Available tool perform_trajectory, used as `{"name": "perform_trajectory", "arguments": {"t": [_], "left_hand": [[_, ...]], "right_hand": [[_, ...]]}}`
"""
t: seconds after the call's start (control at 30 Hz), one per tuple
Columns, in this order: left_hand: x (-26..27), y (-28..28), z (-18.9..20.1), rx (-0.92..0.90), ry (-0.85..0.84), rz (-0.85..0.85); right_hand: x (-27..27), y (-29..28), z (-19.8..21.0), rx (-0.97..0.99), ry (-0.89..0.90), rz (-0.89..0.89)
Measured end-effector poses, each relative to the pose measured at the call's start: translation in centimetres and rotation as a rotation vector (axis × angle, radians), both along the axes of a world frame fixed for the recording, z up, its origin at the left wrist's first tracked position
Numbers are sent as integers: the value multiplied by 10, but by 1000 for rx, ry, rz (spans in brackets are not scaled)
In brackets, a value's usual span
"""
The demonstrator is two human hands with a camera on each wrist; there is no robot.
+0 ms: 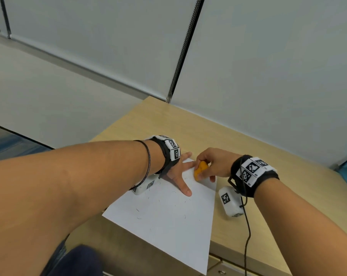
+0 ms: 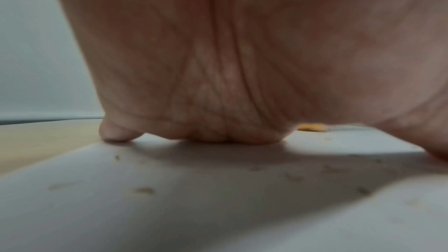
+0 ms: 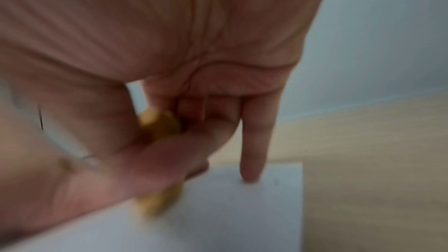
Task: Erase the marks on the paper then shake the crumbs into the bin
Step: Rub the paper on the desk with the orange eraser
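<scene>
A white sheet of paper (image 1: pixel 168 222) lies on the wooden desk (image 1: pixel 248 148), its near corner hanging over the front edge. Small dark eraser crumbs (image 1: pixel 137 210) are scattered over it. My left hand (image 1: pixel 178 176) lies flat on the paper's far part, fingers spread, pressing it down; its palm (image 2: pixel 218 64) fills the left wrist view. My right hand (image 1: pixel 210 166) grips an orange eraser (image 1: pixel 200 169) and holds its lower end against the paper near the far corner. In the right wrist view the eraser (image 3: pixel 160 124) sits between thumb and fingers, while one straight finger touches the paper (image 3: pixel 242 208).
Grey partition panels (image 1: pixel 268 56) rise behind the desk. A black cable (image 1: pixel 247 236) hangs from my right wrist over the desk's front edge. Drawer fronts (image 1: pixel 220 269) show below the desk. A dark fabric shape (image 1: pixel 79 261) sits at the bottom left. No bin is in view.
</scene>
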State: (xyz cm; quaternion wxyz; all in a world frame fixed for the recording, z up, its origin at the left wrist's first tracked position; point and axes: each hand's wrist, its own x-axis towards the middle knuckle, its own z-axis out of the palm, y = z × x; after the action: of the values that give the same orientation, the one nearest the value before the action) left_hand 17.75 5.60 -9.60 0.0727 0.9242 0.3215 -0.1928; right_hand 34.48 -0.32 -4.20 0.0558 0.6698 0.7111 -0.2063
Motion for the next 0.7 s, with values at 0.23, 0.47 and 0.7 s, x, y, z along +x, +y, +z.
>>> {"name": "perform_trajectory", "arguments": {"t": [0.23, 0.47, 0.7], "left_hand": [[-1, -3, 4, -18, -12, 21], [-3, -3, 5, 18, -18, 24], [-4, -4, 6, 60, 4, 11]], "right_hand": [[0, -4, -2, 5, 48, -71], [-14, -1, -7, 170, -29, -166], [-22, -1, -8, 214, -54, -181]]}}
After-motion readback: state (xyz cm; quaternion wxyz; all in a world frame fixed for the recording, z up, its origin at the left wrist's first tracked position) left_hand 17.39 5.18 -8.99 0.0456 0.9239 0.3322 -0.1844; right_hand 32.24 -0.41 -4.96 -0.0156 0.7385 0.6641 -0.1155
